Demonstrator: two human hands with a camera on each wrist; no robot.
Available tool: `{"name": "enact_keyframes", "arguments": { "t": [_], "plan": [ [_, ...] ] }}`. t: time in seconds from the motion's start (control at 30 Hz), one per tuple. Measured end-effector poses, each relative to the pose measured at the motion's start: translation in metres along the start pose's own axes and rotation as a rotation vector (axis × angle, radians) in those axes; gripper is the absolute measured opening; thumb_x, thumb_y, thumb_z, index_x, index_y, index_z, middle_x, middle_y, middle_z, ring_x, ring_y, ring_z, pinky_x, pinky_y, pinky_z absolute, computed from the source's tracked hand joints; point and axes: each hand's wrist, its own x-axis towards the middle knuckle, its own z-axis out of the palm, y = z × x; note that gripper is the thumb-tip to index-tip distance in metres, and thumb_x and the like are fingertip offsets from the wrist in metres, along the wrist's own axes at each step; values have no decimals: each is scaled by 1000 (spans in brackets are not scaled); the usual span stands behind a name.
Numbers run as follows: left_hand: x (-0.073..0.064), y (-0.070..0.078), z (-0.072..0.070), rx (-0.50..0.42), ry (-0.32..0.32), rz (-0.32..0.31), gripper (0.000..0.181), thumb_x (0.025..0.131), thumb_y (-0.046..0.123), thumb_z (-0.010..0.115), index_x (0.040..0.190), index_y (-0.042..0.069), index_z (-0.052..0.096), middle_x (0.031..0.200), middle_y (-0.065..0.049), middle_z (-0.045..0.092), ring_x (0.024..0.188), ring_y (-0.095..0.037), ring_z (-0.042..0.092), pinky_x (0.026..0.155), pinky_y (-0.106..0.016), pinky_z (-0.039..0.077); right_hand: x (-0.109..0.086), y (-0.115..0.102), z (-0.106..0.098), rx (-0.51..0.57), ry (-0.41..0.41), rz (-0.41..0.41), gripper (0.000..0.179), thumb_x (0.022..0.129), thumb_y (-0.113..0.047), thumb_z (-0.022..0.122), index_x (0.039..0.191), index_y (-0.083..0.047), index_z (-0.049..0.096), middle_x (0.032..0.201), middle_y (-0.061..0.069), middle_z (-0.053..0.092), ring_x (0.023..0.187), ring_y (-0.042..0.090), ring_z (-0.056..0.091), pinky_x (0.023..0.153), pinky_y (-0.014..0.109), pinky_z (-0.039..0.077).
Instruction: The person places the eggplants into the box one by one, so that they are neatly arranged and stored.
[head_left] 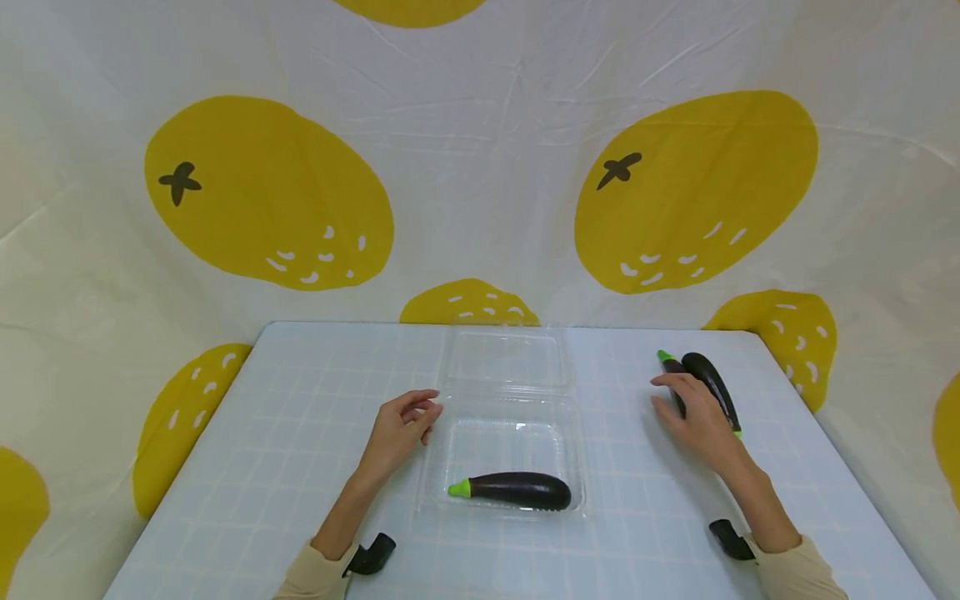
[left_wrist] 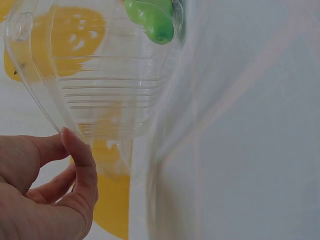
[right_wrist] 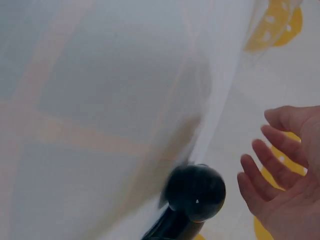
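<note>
A clear plastic clamshell box (head_left: 431,492) lies on the table with its lid (head_left: 510,358) folded back. Inside its base, near the front wall, rests an eggplant (head_left: 520,490), green stem end pointing left. My left hand (head_left: 401,429) pinches the box's left rim between thumb and forefinger, as the left wrist view shows with the hand (left_wrist: 60,190). To the right lie two more eggplants side by side, one (head_left: 711,385) longer in view, the other (head_left: 670,363) partly covered by my right hand (head_left: 697,417). That hand (right_wrist: 285,170) hovers with fingers spread and slightly bent, apart from the eggplant's rounded end (right_wrist: 197,192).
A pale checked cloth covers the table (head_left: 322,367). Behind and beside it hangs a white curtain (head_left: 480,183) printed with yellow fruit. Dark wrist cameras (head_left: 372,554) sit at both cuffs.
</note>
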Motion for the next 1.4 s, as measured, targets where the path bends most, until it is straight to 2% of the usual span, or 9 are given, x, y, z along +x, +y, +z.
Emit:
{"name": "enact_keyframes", "arguments": {
  "t": [0.07, 0.17, 0.3, 0.6, 0.9, 1.4],
  "plan": [
    [1, 0, 0, 6, 2, 0, 32, 97, 15, 74, 125, 1, 69, 95, -10, 67, 59, -19, 57, 58, -22, 49, 0, 4, -1, 4, -6, 18, 26, 91, 1, 73, 116, 3, 67, 119, 24, 61, 115, 44, 53, 97, 65, 41],
    [1, 0, 1, 8, 4, -1, 32, 97, 15, 74, 125, 0, 69, 95, -10, 67, 59, -20, 57, 59, -22, 50, 0, 11, -3, 13, 9, 20, 25, 91, 2, 73, 115, 4, 67, 120, 27, 60, 117, 48, 51, 97, 69, 38],
    [1, 1, 1, 8, 4, -4, 33, 97, 15, 74, 125, 1, 69, 95, -9, 67, 59, -19, 57, 59, -22, 50, -1, 18, -6, 19, 14, 33, 27, 90, 4, 72, 116, 6, 65, 121, 29, 58, 117, 49, 50, 96, 69, 38],
    [1, 3, 2, -6, -3, 4, 33, 97, 15, 74, 125, -1, 69, 95, -9, 66, 60, -20, 57, 59, -21, 50, -3, 27, -12, 9, -34, 100, 32, 91, 3, 71, 121, 9, 62, 128, 36, 51, 120, 57, 44, 99, 75, 33],
    [0, 1, 2, -2, 3, 0, 33, 96, 15, 75, 125, 1, 69, 96, -9, 66, 61, -21, 57, 58, -21, 50, -7, 27, -14, -21, -85, 194, 40, 93, 2, 70, 130, 9, 57, 136, 38, 44, 123, 58, 39, 98, 75, 35],
    [-1, 1, -1, -10, 0, 5, 33, 96, 14, 75, 125, 0, 69, 94, -9, 66, 60, -19, 57, 58, -22, 49, -8, 27, -12, -151, -134, 276, 54, 93, -9, 73, 137, 13, 48, 136, 42, 44, 123, 60, 43, 99, 74, 37]
  ]
}}
